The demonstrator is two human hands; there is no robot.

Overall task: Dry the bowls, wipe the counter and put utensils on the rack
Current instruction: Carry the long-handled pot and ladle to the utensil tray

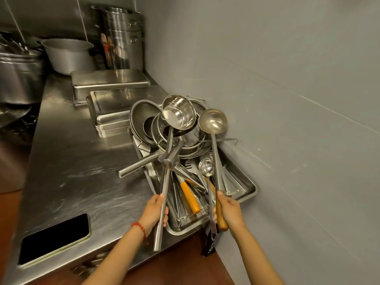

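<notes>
Head view: both hands hold long utensils over the drain tray (249,189).

Left hand (155,210) is closed round the steel handle of a deep scoop (178,112), bowl raised above tray's far end. Right hand (228,208) grips the wooden-handled ladle (212,120), plus prob. a small ladle (206,166), over tray's wall side. Held by handle ends, likely so bowls clear the stacked pans (144,122) at the far end. Orange-handled tool (190,197) lies in the tray. No rack seen.
</notes>
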